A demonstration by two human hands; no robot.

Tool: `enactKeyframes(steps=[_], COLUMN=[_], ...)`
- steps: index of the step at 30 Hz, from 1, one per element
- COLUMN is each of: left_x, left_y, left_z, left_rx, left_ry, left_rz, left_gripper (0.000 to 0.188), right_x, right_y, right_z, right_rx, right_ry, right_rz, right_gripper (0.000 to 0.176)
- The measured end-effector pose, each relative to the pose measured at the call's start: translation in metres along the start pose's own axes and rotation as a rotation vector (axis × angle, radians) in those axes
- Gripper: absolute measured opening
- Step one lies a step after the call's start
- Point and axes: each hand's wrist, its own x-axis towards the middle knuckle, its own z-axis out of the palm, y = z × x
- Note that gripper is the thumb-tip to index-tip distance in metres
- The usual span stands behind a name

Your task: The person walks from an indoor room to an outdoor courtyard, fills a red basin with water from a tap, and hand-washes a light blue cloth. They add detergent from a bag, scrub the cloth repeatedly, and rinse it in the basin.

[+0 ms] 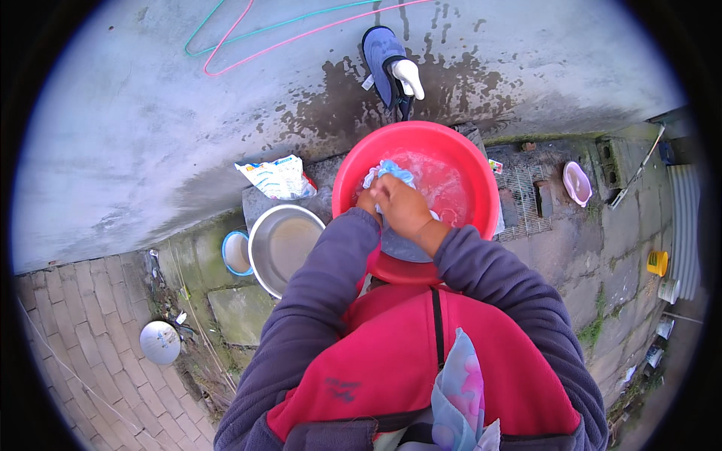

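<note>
A red plastic basin (485,191) with sudsy water in it stands in front of me. Over the water, my right hand (405,207) is closed around a wet white and light-blue cloth (395,169). My left hand (368,202) grips the same cloth from the left, partly hidden behind my right hand and sleeve. Some white fabric shows just past my right wrist. A grey-blue item (403,249) lies in the near part of the basin below my wrists; whether it is cloth or a board I cannot tell.
A padded blue cover (381,48) hangs on the wet wall around a white spout (409,79). Left of the basin are a printed plastic bag (279,177), a metal basin (286,248) and a blue-rimmed container (237,252). Rightward lie a metal grate (524,194) and a pink basin (577,185).
</note>
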Motion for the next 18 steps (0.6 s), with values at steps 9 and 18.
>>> enactKeyframes(steps=[9, 18], left_x=[-0.012, -0.016], left_y=[0.054, 0.036], left_z=[0.025, 0.039], left_rx=[-0.001, 0.098], left_ry=[0.237, 0.438], left_rz=[-0.391, -0.054], left_gripper=[0.063, 0.066], right_x=[0.061, 0.036], right_y=[0.067, 0.092], right_z=[-0.042, -0.013], right_rx=[-0.361, -0.297], right_ry=[0.249, 0.209], right_rz=[0.135, 0.000], right_gripper=[0.024, 0.038])
